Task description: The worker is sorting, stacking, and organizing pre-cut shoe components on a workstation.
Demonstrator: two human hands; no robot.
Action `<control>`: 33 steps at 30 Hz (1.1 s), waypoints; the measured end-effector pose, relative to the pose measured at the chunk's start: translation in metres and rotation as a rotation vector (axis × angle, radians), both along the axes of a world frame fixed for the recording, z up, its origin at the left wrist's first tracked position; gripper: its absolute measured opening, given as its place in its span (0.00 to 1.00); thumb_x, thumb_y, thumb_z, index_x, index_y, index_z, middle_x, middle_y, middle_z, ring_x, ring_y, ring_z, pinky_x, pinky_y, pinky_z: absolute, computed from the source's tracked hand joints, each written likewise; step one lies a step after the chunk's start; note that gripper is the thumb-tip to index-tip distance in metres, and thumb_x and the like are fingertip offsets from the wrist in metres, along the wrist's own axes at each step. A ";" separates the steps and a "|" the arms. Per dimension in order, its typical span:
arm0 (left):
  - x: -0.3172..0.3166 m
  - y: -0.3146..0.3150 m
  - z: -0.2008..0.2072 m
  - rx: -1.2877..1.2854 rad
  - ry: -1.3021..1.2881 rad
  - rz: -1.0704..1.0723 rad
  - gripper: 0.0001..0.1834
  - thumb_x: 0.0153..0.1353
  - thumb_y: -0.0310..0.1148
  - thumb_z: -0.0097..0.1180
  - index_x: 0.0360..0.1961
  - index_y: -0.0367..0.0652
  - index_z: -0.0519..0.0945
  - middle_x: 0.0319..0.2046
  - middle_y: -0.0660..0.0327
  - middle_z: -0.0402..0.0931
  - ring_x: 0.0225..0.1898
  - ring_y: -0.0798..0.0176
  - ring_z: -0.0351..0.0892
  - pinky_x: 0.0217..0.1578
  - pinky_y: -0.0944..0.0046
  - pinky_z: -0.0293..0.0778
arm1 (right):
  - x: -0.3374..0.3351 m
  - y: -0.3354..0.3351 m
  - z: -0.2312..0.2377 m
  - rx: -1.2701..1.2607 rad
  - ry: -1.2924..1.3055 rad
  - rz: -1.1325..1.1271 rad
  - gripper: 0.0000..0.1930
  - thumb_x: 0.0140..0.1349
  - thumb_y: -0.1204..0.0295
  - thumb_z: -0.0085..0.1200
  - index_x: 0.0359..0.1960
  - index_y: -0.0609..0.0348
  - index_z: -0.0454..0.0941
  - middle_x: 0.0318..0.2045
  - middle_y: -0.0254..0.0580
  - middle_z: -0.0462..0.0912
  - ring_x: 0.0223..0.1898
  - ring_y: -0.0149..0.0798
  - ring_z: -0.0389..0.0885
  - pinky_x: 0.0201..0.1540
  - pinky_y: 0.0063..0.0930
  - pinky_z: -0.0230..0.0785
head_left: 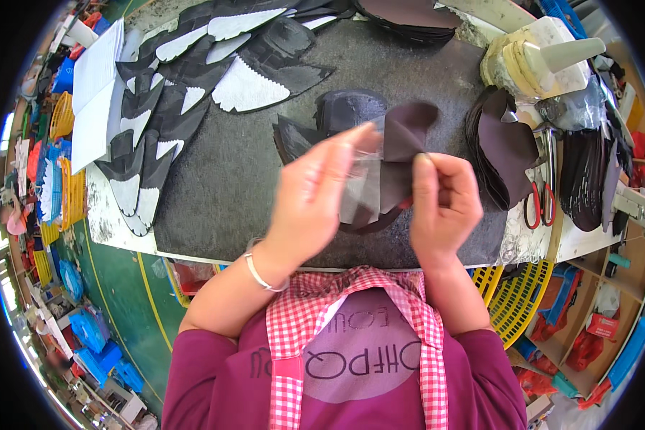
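"Cloth nearest us?"
"Pink-and-white checked apron straps [288, 344]."
"Fingers?"
"Right hand [446, 204]: thumb and forefinger pinched together on a limp, dark brown sheet [408, 130]. Left hand [309, 195]: fingers close together but motion-blurred; I can't tell whether they grip the semi-sheer grey piece [364, 190] beside them."
"And the brown sheet sits where?"
"Between both hands, folded, above the middle of the grainy black mat [218, 208]."
"Anything in the way?"
"That left hand hides part of a rounded black pile [347, 107]."
"Farther out?"
"Red-handled scissors [549, 204] and floppy, curved dark brown sheets [509, 150], right; overlapping black pieces with white saw-toothed edges [251, 86], left; a smeared cream bottle [512, 61], far right."
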State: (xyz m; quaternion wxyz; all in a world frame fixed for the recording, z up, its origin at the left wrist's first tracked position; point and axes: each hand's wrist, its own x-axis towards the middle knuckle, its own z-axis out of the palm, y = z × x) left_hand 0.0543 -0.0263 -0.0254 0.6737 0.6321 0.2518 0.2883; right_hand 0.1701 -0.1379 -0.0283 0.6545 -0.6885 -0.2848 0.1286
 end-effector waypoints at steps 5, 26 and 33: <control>0.000 0.014 0.008 -0.131 0.036 0.011 0.20 0.78 0.39 0.43 0.53 0.36 0.81 0.30 0.69 0.79 0.30 0.80 0.72 0.31 0.74 0.67 | -0.011 -0.006 -0.012 0.098 -0.361 0.094 0.05 0.63 0.82 0.61 0.39 0.65 0.78 0.29 0.42 0.84 0.25 0.27 0.81 0.28 0.21 0.73; -0.174 0.066 0.085 0.599 0.618 -0.320 0.54 0.37 0.69 0.71 0.59 0.38 0.80 0.60 0.46 0.75 0.62 0.46 0.73 0.61 0.53 0.67 | 0.087 0.001 0.076 -0.178 -0.780 0.108 0.03 0.68 0.74 0.56 0.36 0.60 0.78 0.28 0.34 0.78 0.27 0.23 0.73 0.29 0.20 0.67; -0.031 0.035 0.013 -0.960 -0.457 -0.363 0.54 0.66 0.71 0.40 0.70 0.27 0.57 0.66 0.39 0.65 0.68 0.46 0.66 0.68 0.44 0.62 | 0.004 0.018 0.048 0.086 -1.216 0.579 0.13 0.52 0.59 0.65 0.33 0.52 0.81 0.31 0.33 0.82 0.25 0.27 0.79 0.24 0.19 0.67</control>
